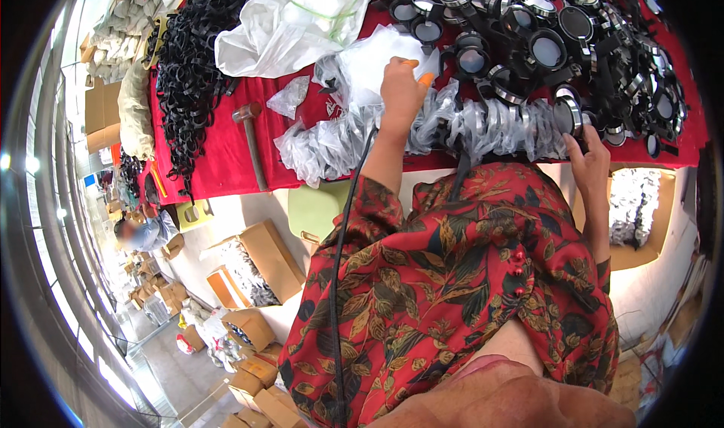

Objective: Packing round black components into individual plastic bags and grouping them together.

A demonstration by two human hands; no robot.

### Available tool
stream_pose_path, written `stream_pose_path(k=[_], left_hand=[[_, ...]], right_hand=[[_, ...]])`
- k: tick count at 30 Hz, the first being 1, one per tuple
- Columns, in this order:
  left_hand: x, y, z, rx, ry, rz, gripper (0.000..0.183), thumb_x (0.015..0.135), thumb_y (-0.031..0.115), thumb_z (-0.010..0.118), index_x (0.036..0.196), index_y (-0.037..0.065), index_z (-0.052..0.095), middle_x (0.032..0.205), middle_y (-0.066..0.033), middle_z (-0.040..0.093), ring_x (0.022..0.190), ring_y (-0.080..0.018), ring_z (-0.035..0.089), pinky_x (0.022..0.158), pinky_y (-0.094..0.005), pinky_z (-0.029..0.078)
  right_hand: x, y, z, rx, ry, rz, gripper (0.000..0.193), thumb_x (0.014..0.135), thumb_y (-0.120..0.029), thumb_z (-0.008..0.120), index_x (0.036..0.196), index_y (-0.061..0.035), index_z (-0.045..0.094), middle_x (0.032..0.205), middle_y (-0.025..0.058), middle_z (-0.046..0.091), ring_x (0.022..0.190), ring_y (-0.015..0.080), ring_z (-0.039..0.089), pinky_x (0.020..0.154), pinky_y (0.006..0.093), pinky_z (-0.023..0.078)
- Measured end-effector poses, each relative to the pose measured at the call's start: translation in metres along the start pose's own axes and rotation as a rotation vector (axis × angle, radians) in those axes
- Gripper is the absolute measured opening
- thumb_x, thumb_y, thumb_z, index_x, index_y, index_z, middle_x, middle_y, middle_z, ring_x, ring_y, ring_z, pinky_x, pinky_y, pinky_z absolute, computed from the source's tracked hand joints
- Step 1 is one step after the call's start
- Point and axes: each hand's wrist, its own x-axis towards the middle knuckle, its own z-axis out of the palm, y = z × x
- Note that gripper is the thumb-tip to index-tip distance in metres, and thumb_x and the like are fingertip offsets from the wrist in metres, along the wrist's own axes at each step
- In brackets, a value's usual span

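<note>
My left hand [403, 88] is over a stack of thin white plastic bags [369, 62], touching its right part. Orange covers sit on two of its fingertips, which are apart. My right hand [590, 156], at the table's near edge, grips a round black device with a silver rim [567, 111], held tilted on its side. Part of that device is hidden by the fingers. Between my hands, a long row of bagged pieces [505, 130] in clear plastic lies along the near edge. Many similar round devices [544, 49] with glassy faces are heaped beyond.
The table has a red cloth [219, 153]. On its left are tangled black straps [185, 73], a hammer [251, 145] and a large white plastic bag [286, 24]. Below stand a green stool [317, 211] and open cartons [271, 258]. A black cord [337, 300] hangs over my front.
</note>
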Motion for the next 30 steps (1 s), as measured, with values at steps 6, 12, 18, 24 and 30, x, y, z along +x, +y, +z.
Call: stream_pose_path(k=[6,12,18,24,30], left_hand=[[0.008,-0.011,-0.005,-0.072,-0.104,-0.259,0.020,0.065,0.017,0.078,0.073,0.000,0.070,0.079,-0.0172,0.065,0.069,-0.0310,0.064,0.066,-0.0391,0.051],[0.009,-0.006,-0.020,-0.131,-0.058,-0.436,0.023,0.070,0.020,0.077,0.068,-0.002,0.069,0.059,-0.0183,0.063,0.051,-0.0286,0.061,0.055,-0.0364,0.048],[0.002,-0.018,-0.013,-0.362,-0.021,-0.622,0.021,0.073,0.015,0.075,0.078,-0.005,0.069,0.061,-0.0157,0.064,0.054,-0.0198,0.059,0.055,-0.0323,0.047],[0.001,-0.023,-0.019,-0.819,0.060,-0.876,0.019,0.074,0.004,0.074,0.086,-0.007,0.065,0.077,-0.0063,0.063,0.065,-0.0121,0.055,0.062,-0.0239,0.044],[0.005,-0.025,-0.019,-0.672,0.079,-0.892,0.024,0.079,0.016,0.074,0.078,-0.006,0.064,0.072,-0.0055,0.062,0.062,-0.0108,0.052,0.054,-0.0268,0.043]], right_hand=[[-0.001,-0.011,0.002,-0.006,-0.015,-0.003,0.020,0.083,-0.013,0.067,0.094,0.0004,0.058,0.074,0.0120,0.061,0.063,0.0197,0.057,0.062,0.0315,0.046],[-0.009,-0.011,0.004,-0.017,-0.002,0.013,0.021,0.082,-0.014,0.068,0.095,0.0002,0.058,0.074,0.0127,0.062,0.064,0.0219,0.058,0.062,0.0326,0.046],[-0.011,-0.014,0.003,-0.050,0.004,-0.018,0.021,0.082,-0.015,0.068,0.095,-0.0003,0.059,0.074,0.0135,0.063,0.064,0.0235,0.059,0.062,0.0330,0.047],[-0.013,-0.024,0.008,-0.013,-0.034,0.016,0.021,0.083,-0.015,0.067,0.096,-0.0002,0.059,0.077,0.0127,0.064,0.065,0.0203,0.060,0.063,0.0313,0.047],[-0.004,-0.040,0.014,0.071,-0.032,-0.015,0.022,0.083,-0.012,0.066,0.100,0.0000,0.060,0.079,0.0101,0.064,0.069,0.0134,0.058,0.066,0.0289,0.047]])
